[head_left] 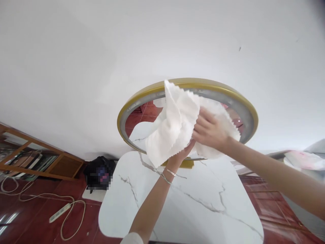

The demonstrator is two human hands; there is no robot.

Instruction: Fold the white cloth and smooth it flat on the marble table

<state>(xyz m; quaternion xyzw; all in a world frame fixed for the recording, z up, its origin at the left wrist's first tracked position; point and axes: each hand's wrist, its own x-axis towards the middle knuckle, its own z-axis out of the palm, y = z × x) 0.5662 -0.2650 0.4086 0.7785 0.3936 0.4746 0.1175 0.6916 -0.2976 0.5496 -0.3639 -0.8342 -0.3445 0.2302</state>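
A white cloth (172,125) with zigzag-cut edges hangs bunched in front of an oval mirror (250,101) that has a gold rim. My right hand (209,128) is closed on the middle of the cloth, fingers curled into its folds. Just below, my left hand (183,154), with a thin bracelet at the wrist, reaches up under the cloth and meets the right. Its fingers are mostly hidden by the fabric, which it appears to grip. Loose cloth spreads to both sides of my hands and covers much of the glass.
The mirror stands on a gold base (186,163) on a white marble-patterned table (203,203) against a white wall. On the red floor to the left lie a power strip (59,212) with its cable and a black bag (98,169). A wooden cabinet (68,166) holds books.
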